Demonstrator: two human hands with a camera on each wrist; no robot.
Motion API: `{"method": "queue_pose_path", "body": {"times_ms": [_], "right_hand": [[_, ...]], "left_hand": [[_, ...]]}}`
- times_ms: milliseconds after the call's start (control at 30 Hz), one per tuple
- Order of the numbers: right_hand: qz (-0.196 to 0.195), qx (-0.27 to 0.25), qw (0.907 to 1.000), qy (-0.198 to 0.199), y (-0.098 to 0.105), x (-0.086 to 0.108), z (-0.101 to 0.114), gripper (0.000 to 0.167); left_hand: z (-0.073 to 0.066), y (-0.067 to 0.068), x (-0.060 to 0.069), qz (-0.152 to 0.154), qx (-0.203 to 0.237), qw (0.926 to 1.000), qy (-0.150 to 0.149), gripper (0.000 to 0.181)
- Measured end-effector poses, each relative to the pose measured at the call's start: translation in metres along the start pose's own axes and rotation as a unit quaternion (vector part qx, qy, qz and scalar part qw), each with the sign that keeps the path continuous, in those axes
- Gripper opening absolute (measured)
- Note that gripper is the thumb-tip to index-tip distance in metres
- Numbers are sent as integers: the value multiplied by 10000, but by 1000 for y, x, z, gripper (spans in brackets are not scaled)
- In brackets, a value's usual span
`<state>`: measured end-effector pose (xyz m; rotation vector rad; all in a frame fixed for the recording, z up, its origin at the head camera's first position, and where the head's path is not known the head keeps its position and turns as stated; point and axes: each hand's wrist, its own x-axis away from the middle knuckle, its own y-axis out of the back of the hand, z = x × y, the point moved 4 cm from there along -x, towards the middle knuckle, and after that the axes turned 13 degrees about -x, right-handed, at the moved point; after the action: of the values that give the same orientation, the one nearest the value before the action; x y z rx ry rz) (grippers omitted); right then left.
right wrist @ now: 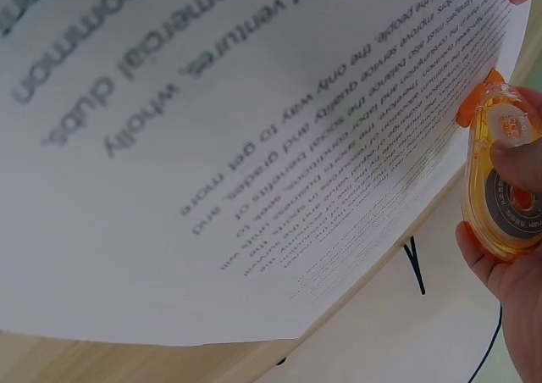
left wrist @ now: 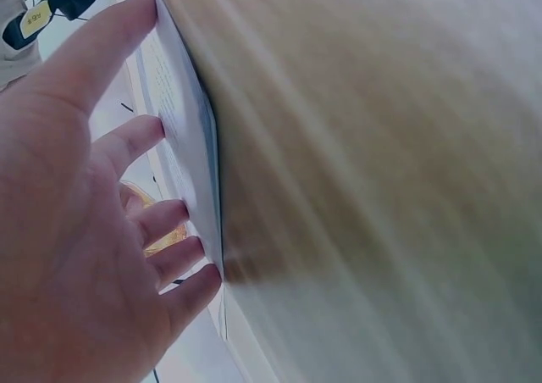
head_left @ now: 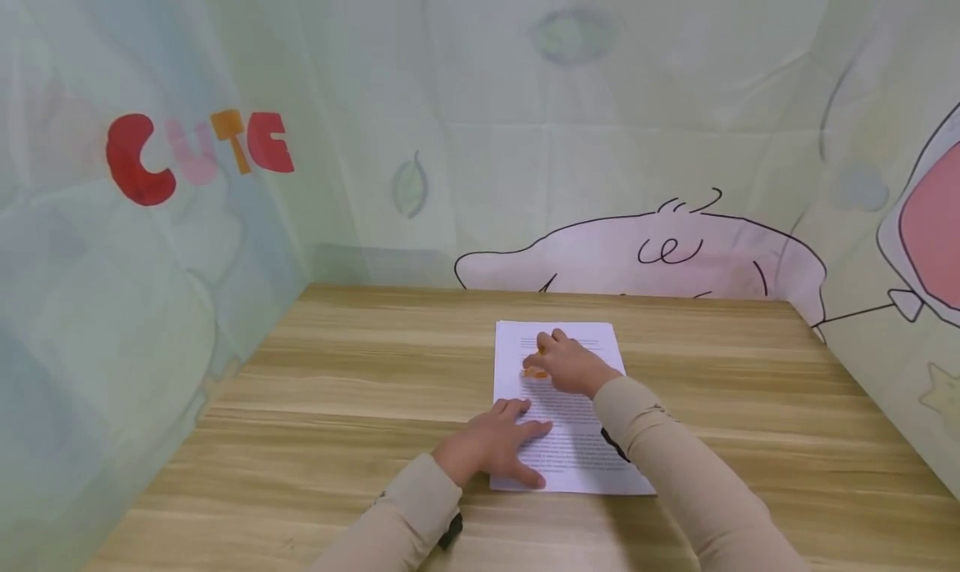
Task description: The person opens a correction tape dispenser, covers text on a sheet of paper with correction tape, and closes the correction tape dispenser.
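A stack of printed paper (head_left: 585,455) lies on the wooden table. My right hand (head_left: 572,365) grips an orange, see-through correction tape dispenser (right wrist: 500,180) over the upper part of the page; in the right wrist view its orange tip is at the printed lines. Spread across the paper's lower left part is my left hand (head_left: 495,443), its fingertips resting on the sheet. The left wrist view shows the fingers of this hand (left wrist: 102,205) extended and apart, touching the paper (left wrist: 190,120) near its edge.
The wooden table (head_left: 337,372) runs back to a curtain (head_left: 360,138) printed with cartoon figures, which also hangs at both sides. Coloured letters (head_left: 141,159) mark its left side.
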<state>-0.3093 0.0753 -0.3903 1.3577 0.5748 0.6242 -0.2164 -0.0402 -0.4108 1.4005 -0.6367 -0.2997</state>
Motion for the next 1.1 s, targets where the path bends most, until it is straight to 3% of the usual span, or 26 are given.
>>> {"method": "queue_pose_path", "body": {"times_ms": [367, 800, 1100], "right_hand": [[58, -121, 9998, -122, 3, 7, -5, 43], [-521, -57, 9975, 469, 2, 20, -21, 44], [-193, -133, 9997, 16, 4, 25, -23, 42]], "left_hand": [[0, 1, 0, 60, 64, 10000, 16, 76], [1, -2, 0, -6, 118, 9999, 31, 77], [2, -3, 1, 19, 203, 9998, 37, 77]]}}
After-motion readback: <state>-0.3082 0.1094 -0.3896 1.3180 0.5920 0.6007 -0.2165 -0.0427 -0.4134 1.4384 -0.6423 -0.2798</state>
